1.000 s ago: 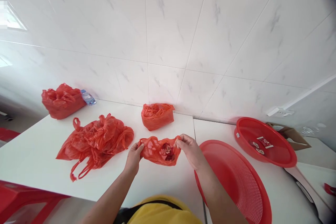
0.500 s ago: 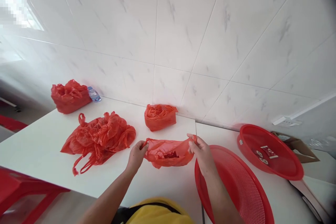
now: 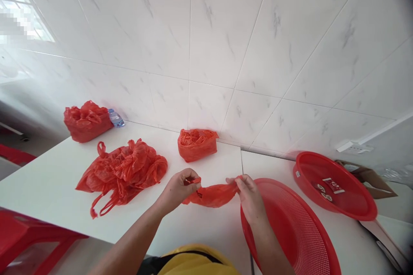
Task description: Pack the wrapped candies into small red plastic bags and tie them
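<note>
A thin red plastic bag (image 3: 215,196) hangs between my two hands, low over the white table. My left hand (image 3: 181,190) pinches a gathered end or handle of it, thumb against the fingers. At the other end my right hand (image 3: 249,192) has its fingers closed on the bag's corner. The bag's opening looks folded over, and what lies inside is hidden. Close behind stands a small red bag (image 3: 197,146) with bunched plastic in it. To the left lies a loose heap of red plastic bags (image 3: 124,172).
A red perforated basket (image 3: 298,223) stands under my right forearm. Behind it is a red basin (image 3: 342,176) holding a small packet, near a cardboard box (image 3: 376,180). Far left, another red bag (image 3: 87,124) stands beside a plastic water bottle (image 3: 116,118). A red stool (image 3: 29,232) is at front left.
My left hand has moved right and turned, closer to my right hand. The bag, stretched open before with a dark red item visible inside, is now narrowed and folded.
</note>
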Demonstrator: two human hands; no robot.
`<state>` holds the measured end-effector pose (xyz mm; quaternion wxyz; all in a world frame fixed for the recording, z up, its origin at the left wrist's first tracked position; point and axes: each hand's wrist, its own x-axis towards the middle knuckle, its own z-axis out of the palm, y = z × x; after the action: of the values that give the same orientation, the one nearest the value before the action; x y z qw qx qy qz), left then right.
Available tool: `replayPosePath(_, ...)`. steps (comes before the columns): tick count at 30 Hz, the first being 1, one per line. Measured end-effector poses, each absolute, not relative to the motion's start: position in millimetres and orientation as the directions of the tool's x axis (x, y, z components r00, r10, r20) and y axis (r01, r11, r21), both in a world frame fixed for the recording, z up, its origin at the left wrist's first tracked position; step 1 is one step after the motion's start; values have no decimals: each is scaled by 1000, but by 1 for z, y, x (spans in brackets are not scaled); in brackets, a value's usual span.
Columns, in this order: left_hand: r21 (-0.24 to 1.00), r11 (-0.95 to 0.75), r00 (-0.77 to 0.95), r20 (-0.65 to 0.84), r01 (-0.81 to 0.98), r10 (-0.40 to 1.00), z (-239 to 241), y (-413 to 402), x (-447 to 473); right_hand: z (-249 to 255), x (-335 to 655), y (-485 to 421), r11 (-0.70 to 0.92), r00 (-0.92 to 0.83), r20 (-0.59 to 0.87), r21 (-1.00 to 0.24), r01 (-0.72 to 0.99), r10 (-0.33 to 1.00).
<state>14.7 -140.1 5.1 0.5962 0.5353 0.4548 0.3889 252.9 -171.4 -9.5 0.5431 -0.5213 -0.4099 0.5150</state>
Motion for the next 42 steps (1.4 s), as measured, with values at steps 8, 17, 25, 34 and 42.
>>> replayPosePath(8, 986, -87, 256, 49, 142, 966, 21, -141, 24, -13, 235, -180, -165, 46, -175, -972, -170, 984)
replayPosePath(17, 981, -16, 337, -51, 192, 940, -9, -147, 45, -33, 198, -175, -297, -256, -283, -955, -18, 924)
replayPosePath(25, 863, -314, 486, 93, 396, 869, -47, -152, 42, -70, 207, -167, -398, -191, -374, -911, -107, 907)
replayPosePath(34, 920, -167, 331, 44, 353, 943, -78, -140, 50, -86, 219, -169, -474, -295, -405, -852, -221, 865)
replayPosePath(42, 970, 233, 374, -244, 76, 895, -104, -140, 55, -87, 230, -172, -511, -323, -407, -770, -382, 854)
